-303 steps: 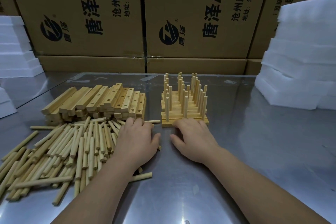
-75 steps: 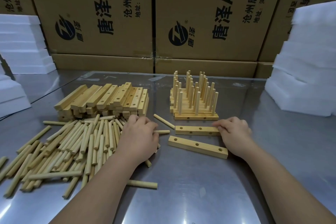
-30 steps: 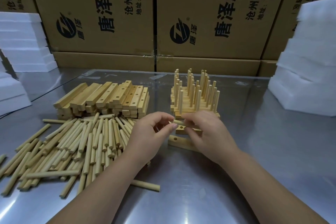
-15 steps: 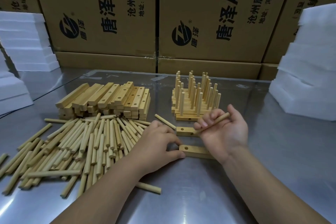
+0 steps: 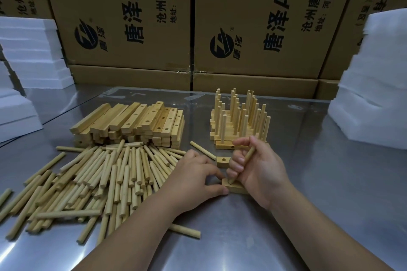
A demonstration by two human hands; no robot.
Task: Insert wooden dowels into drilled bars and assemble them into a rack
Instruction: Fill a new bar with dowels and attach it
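The right hand (image 5: pixel 262 167) gripped one dowel (image 5: pixel 250 154) in its curled fingers, almost like a pen. The dowel was tilted, with its top toward the far edge of the table (image 5: pixel 319 182) and its lower tip at the hole in the left end of the near bar (image 5: pixel 234 189). This bar lay flat around the middle of the table, a little toward the front edge. The left hand (image 5: pixel 193 176) pinched the left end of the same bar between thumb and fingers, probably so that it would not slide under the push. I judge that the dowel was not yet seated, because it leaned instead of standing upright. A second bar (image 5: pixel 222 161) lay just behind, partly hidden by the right hand, with a hole facing up. The finished racks (image 5: pixel 239 125) stood further back. The spare bars (image 5: pixel 136 121) and the loose dowels (image 5: pixel 103 174) were on the left side, within easy reach.
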